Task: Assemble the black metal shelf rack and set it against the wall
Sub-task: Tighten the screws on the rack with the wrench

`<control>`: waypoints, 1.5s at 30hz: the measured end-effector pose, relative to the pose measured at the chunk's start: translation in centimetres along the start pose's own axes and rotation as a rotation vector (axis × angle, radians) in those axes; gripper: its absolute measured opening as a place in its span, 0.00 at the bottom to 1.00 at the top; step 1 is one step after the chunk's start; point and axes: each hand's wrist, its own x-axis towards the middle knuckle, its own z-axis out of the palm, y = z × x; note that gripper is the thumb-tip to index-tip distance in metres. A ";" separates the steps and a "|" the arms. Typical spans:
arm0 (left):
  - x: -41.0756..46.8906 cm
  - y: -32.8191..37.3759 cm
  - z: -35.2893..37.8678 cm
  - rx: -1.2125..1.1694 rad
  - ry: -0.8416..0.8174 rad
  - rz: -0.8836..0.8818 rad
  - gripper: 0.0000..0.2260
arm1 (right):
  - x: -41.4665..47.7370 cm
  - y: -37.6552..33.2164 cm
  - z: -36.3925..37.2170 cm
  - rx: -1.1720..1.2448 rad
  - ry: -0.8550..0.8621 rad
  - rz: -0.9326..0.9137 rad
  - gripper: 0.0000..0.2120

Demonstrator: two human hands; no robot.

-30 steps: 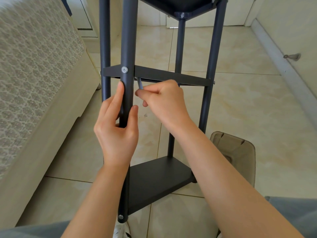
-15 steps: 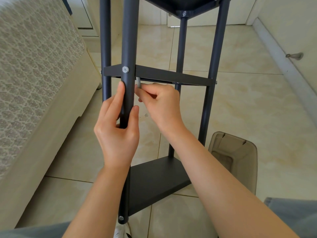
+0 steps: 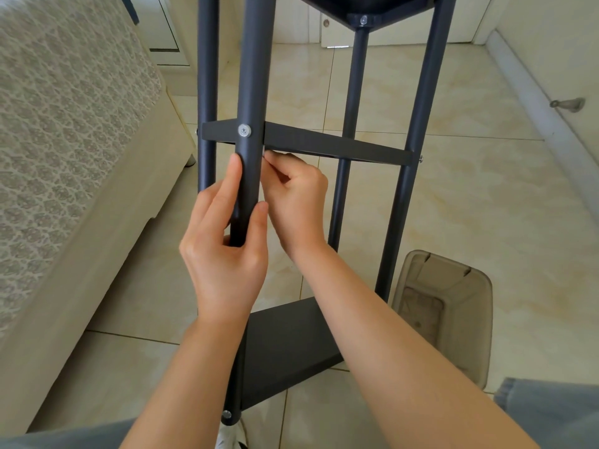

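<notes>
The black metal shelf rack [image 3: 337, 147] stands upright on the tiled floor right in front of me, with several round posts and flat shelves. My left hand [image 3: 223, 251] grips the near front post [image 3: 251, 102] just below a silver bolt [image 3: 244, 130] at the middle shelf. My right hand [image 3: 296, 196] is tucked behind that post under the middle shelf's edge, fingers pinching a small metal tool that is almost wholly hidden. The lower shelf [image 3: 285, 345] shows beneath my forearms.
A bed with a patterned cover [image 3: 64, 131] runs along the left, close to the rack. A translucent brown bin [image 3: 444, 306] stands on the floor at the right of the rack. The wall's baseboard [image 3: 538, 115] runs along the right, with a doorstop [image 3: 569, 104].
My right hand has moved up and left, bringing the small tool from below the shelf to right under the shelf edge behind the post. The left hand keeps its grip.
</notes>
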 end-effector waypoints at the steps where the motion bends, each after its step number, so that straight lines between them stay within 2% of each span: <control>1: 0.0 0.0 0.0 0.000 0.001 0.003 0.26 | 0.0 0.0 -0.2 -0.014 -0.007 -0.001 0.13; 6: 0.0 0.2 0.0 0.009 0.004 0.026 0.25 | -0.1 -0.3 -1.9 -0.109 -0.098 0.065 0.16; 12: 0.0 0.7 0.1 0.008 -0.010 -0.007 0.24 | 0.3 -1.7 -4.0 -0.182 -0.265 0.173 0.12; 16: 0.1 0.9 0.0 0.018 -0.012 0.005 0.24 | 0.4 -3.0 -4.9 -0.238 -0.305 0.178 0.10; 23: 0.1 1.0 0.0 0.005 -0.004 -0.015 0.24 | 0.5 -4.2 -5.2 -0.276 -0.315 0.138 0.13; 27: 0.1 1.1 0.0 0.012 -0.002 -0.006 0.25 | 0.7 -4.2 -5.1 -0.305 -0.306 0.107 0.14; 34: 0.0 1.3 0.2 -0.007 -0.012 0.004 0.26 | 0.2 -3.3 -4.9 -0.259 -0.238 0.026 0.08; 40: 0.0 1.2 0.0 0.010 -0.015 0.000 0.25 | -0.6 -1.1 -2.4 -0.241 -0.074 -0.148 0.10; 45: -0.1 1.0 0.1 0.015 -0.010 0.013 0.25 | -0.1 0.6 -1.1 -0.275 0.058 -0.219 0.10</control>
